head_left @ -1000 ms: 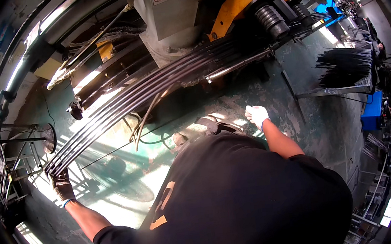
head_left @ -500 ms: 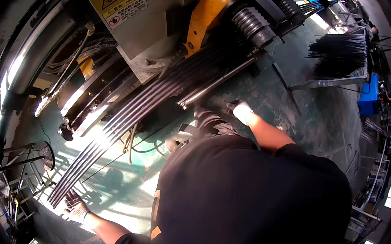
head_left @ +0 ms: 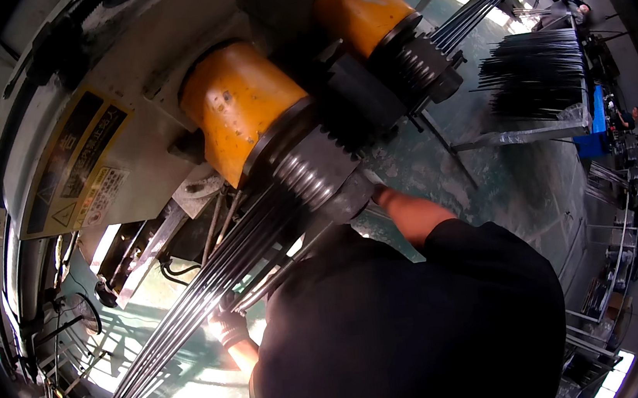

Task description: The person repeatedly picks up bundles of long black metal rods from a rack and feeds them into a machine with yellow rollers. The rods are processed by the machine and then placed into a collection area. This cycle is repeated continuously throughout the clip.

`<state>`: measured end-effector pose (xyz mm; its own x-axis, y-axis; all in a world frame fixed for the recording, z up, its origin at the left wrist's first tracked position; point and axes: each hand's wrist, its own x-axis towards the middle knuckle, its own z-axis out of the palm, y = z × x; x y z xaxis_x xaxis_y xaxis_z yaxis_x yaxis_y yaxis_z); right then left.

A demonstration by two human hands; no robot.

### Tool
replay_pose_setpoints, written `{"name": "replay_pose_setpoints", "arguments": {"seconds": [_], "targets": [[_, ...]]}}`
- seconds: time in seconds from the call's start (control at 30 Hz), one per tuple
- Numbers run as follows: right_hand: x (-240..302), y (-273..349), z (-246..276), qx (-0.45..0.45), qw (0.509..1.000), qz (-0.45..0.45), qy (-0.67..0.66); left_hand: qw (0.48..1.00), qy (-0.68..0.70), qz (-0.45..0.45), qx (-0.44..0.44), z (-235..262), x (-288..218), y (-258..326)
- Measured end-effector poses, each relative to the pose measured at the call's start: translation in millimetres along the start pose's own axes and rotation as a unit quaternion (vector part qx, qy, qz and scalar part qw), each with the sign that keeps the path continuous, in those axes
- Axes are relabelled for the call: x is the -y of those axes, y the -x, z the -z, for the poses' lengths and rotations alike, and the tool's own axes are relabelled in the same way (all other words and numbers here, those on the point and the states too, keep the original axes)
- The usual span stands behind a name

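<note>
A large pale grey metal machine housing (head_left: pixel 159 84) filled the upper left of the view, with a yellow-and-black warning label (head_left: pixel 75 174) stuck to its sloping face. Below it, the person's black short-sleeved shirt (head_left: pixel 410 329) took up the lower middle and right, over a green painted floor (head_left: pixel 503 172). From the housing stood two orange cylindrical roller heads, the nearer orange roller head (head_left: pixel 243 106) ending in a dark ribbed steel roller (head_left: pixel 316 172), the farther orange roller head (head_left: pixel 361 12) toward the top edge carrying a similar grooved roller. A bundle of long thin dark steel rods (head_left: pixel 212 288) ran slantwise from beneath the nearer ribbed roller down toward the lower left edge of the floor, lying side by side and fanning slightly at the far end. Another sheaf of dark rods (head_left: pixel 535 75) rested on a stand near the upper right edge, well apart from the person. The left hand (head_left: pixel 229 325), in a dark glove with a pale cuff, was closed around the underside of the rod bundle about midway along it, fingers wrapped on the rods. The right hand (head_left: pixel 365 198) reached up to the base of the ribbed roller; only the bare forearm and wrist showed clearly, and whether its fingers were spread or curled I could not tell.
</note>
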<state>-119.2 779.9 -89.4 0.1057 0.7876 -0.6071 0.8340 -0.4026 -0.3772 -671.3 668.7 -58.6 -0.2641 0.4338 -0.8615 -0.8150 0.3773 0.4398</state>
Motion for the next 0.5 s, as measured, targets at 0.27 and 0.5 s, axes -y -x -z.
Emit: {"name": "replay_pose_setpoints", "arguments": {"seconds": [0.27,0.5], "targets": [[1,69,-5,-0.104,0.974,-0.111,-0.167,0.892,-0.403,-0.147,0.144,45,-10,-76],[-90,161,-117,-0.051,0.978,-0.18,-0.098,0.963,-0.118,0.055,0.235,36,12,-118]]}}
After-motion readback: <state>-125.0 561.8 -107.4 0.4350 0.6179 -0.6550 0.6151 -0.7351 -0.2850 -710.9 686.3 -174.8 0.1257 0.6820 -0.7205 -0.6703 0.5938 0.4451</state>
